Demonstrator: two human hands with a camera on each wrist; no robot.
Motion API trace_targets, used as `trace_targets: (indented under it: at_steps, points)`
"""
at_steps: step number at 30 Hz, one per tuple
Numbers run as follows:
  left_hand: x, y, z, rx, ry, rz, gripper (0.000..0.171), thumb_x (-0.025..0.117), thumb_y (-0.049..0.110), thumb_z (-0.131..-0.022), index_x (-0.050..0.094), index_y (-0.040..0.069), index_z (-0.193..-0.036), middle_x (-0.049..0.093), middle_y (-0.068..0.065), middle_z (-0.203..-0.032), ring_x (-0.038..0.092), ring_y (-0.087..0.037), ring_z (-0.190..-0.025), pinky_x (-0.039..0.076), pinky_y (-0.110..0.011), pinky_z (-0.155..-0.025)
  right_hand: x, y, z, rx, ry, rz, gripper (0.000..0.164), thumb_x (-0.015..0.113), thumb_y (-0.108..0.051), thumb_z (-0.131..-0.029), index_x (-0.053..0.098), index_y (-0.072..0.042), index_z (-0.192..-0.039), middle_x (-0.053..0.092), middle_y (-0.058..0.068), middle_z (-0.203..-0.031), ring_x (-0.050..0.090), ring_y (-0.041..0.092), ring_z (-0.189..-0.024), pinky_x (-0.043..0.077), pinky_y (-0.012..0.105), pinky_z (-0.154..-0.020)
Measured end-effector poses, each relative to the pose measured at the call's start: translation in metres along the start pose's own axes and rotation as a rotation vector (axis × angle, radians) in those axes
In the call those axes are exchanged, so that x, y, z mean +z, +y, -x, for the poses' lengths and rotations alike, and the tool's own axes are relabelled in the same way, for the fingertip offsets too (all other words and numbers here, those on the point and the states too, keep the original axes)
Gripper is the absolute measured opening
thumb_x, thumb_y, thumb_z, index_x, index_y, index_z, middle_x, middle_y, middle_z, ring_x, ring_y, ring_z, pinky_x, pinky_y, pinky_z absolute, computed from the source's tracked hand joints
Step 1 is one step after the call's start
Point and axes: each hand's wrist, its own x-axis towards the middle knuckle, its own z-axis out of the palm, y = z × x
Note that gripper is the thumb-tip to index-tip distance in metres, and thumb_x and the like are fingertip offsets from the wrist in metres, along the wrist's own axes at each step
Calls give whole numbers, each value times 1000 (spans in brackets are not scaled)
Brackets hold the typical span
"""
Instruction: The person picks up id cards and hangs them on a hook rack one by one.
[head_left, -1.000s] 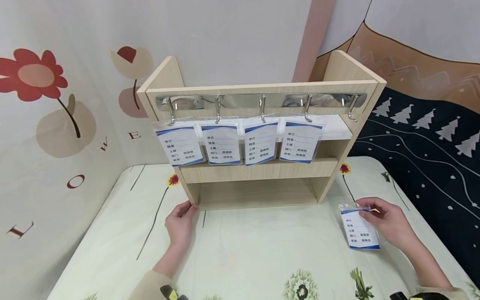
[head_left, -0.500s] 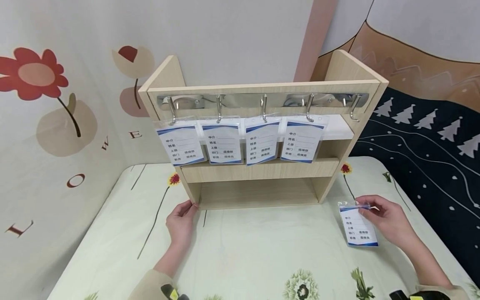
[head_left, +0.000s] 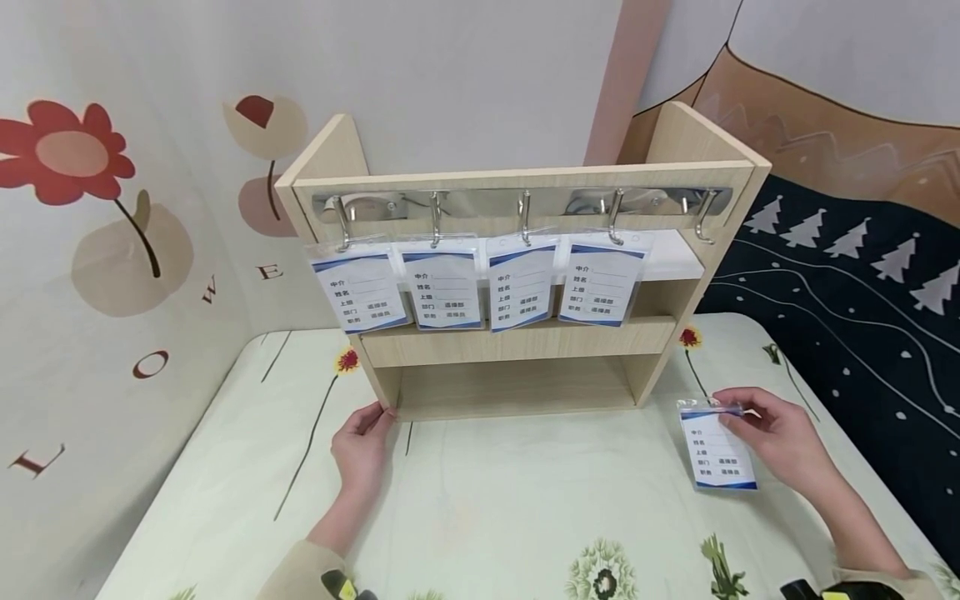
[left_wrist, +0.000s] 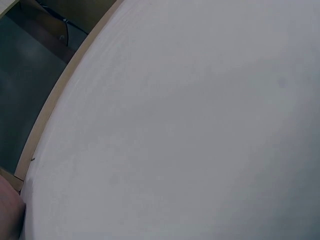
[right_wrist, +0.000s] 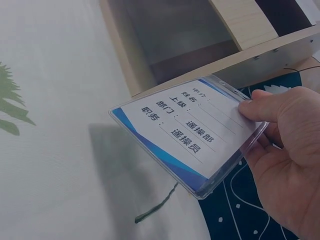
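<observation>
My right hand [head_left: 780,442] pinches a clear plastic badge holder [head_left: 718,450] by its top right corner, thumb on the front. In the right wrist view the badge's printed card [right_wrist: 175,127] with blue corners faces the camera, tilted over the table. My left hand [head_left: 362,446] holds the lower left front corner of a light wooden rack [head_left: 517,347] between thumb and fingers. Several similar badge holders [head_left: 448,287] hang side by side from the rack's metal hooks [head_left: 436,218]. The rightmost hook [head_left: 703,218] carries nothing. The left wrist view shows mostly tablecloth and a sliver of the hand.
A pale flowered cloth [head_left: 480,492] covers the table under the rack. Behind it stands a light curtain [head_left: 480,83] with printed flowers. A dark printed fabric [head_left: 847,308] borders the table's right side. The rack has a low open compartment [head_left: 510,387] at its base.
My right hand has lifted slightly, and the badge holder has risen a little with it. The left hand stays at the rack's corner, and the hanging badge holders have not moved.
</observation>
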Motion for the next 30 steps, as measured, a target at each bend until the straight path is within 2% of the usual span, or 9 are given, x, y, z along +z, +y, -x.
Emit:
trace_targets:
  at_steps: [3, 6, 12, 22, 30]
  points:
    - [0, -1, -1, 1, -1, -2, 27, 71, 7, -97, 69, -6, -120, 68, -27, -122, 65, 10, -83, 55, -10, -77, -2, 0, 0, -9, 7, -17, 27, 71, 11, -90, 70, 2, -115, 66, -17, -108, 53, -9, -90, 46, 1, -77]
    - [0, -1, -1, 4, 1, -3, 27, 71, 7, -97, 69, -7, -120, 68, -28, -122, 65, 10, -82, 55, -10, -76, -4, -1, -1, -13, 9, -34, 27, 71, 11, -90, 70, 2, -116, 61, -28, -106, 53, -8, -89, 46, 1, -77]
    - [0, -2, -1, 8, 4, 4, 26, 70, 6, -97, 69, -7, -119, 69, -28, -121, 65, 10, -82, 55, -10, -76, -9, -5, -3, -40, 21, -39, 27, 69, 13, -90, 69, 3, -116, 61, -28, -105, 54, -6, -89, 46, 1, -78]
    - [-1, -1, 0, -1, -6, 10, 27, 70, 7, -97, 69, -7, -121, 68, -28, -123, 65, 10, -83, 55, -10, -78, -19, -18, -10, -71, 59, -13, 27, 70, 15, -88, 70, 3, -112, 63, -29, -101, 56, -5, -82, 48, 5, -69]
    - [-2, -1, 0, -1, -15, 9, 28, 70, 7, -97, 68, -7, -122, 67, -28, -125, 65, 10, -84, 55, -11, -79, -28, -34, -16, -83, 82, -4, 27, 68, 15, -90, 71, 1, -113, 60, -33, -105, 57, -6, -84, 47, 3, -72]
